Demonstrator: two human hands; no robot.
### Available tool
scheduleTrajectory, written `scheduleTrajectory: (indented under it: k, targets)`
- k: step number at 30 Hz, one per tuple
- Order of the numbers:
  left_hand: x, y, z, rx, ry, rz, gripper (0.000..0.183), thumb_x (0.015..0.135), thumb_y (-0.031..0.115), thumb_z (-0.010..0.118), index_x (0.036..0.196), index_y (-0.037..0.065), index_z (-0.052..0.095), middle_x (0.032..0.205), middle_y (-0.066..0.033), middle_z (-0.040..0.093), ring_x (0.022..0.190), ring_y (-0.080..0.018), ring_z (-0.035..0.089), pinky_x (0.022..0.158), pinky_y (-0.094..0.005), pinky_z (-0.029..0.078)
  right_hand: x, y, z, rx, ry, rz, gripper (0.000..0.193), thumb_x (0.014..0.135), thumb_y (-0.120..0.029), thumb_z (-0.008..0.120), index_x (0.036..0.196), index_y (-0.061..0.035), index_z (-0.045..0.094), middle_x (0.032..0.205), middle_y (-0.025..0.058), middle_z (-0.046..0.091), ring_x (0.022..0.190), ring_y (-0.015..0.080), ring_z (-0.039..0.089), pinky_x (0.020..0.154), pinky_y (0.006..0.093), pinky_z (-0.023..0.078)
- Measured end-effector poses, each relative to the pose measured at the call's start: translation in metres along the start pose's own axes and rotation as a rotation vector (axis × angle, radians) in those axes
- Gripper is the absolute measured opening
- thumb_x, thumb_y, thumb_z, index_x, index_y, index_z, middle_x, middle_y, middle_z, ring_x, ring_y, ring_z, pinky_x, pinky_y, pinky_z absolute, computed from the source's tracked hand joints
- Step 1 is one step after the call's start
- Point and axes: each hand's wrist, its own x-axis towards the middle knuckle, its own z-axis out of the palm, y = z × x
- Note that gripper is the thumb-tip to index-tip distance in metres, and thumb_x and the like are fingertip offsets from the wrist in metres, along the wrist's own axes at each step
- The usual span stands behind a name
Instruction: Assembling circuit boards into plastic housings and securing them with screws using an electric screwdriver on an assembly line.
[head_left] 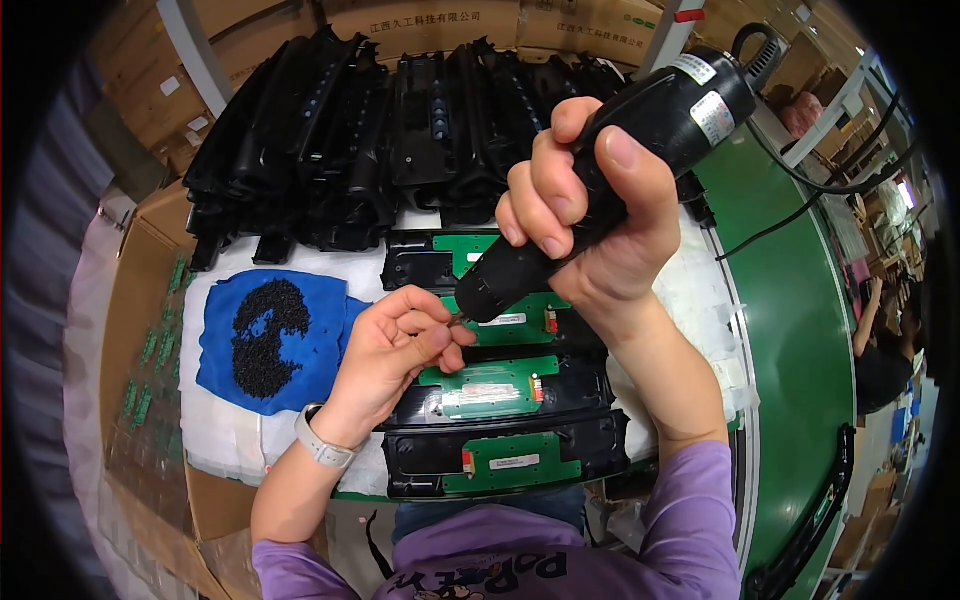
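Note:
My right hand [625, 215] is wrapped round a black electric screwdriver [512, 268], tilted so its nose points down and to the left. At its tip, my left hand [402, 338] has thumb and fingers pinched together; whatever small thing they hold is hidden. Beneath both hands lie several long black plastic panels [420, 403], stacked in a row from far to near, each with a green circuit board [553, 449]. To the left, a blue cloth [222, 345] bears a heap of small black screws [262, 370].
Many black plastic housings [425, 130] are piled along the far side. A cardboard box [150, 235] with green boards stands at the left. A green surface [790, 330] runs along the right, with the screwdriver's black cable [800, 190] above it. Another person [880, 350] is at far right.

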Motion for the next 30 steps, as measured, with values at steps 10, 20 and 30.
scheduleTrajectory:
  k: [10, 20, 30]
  targets:
    - [0.002, -0.001, 0.007, -0.016, 0.07, 0.068, 0.016, 0.092, 0.01, 0.054, 0.105, 0.002, 0.05, 0.102, -0.0151, 0.064, 0.085, -0.0159, 0.063, 0.075, -0.025, 0.05, 0.008, 0.002, -0.007, 0.079, 0.145, -0.035, 0.025, 0.09, -0.032, 0.047, 0.095, -0.0083, 0.054, 0.059, 0.0, 0.046, 0.046, 0.0111, 0.043, 0.053, 0.0308, 0.04]
    - [0.006, -0.001, 0.009, 0.017, 0.219, 0.046, 0.015, 0.095, 0.003, 0.034, 0.105, -0.002, 0.043, 0.122, -0.0248, 0.051, 0.117, -0.0286, 0.052, 0.098, -0.0306, 0.043, 0.036, 0.008, -0.052, -0.592, 0.18, -0.071, 0.02, 0.078, -0.017, 0.061, 0.071, -0.0011, 0.051, 0.054, 0.0041, 0.046, 0.041, 0.0132, 0.044, 0.046, 0.0275, 0.039]
    - [0.005, 0.001, 0.004, 0.081, 0.158, -0.033, 0.019, 0.1, 0.019, 0.037, 0.102, 0.001, 0.045, 0.09, -0.022, 0.064, 0.075, -0.0244, 0.067, 0.064, -0.0269, 0.054, 0.039, 0.016, -0.065, -0.644, 0.195, -0.048, 0.02, 0.076, -0.017, 0.065, 0.071, -0.0009, 0.054, 0.055, 0.0043, 0.049, 0.042, 0.0129, 0.047, 0.044, 0.0258, 0.039]
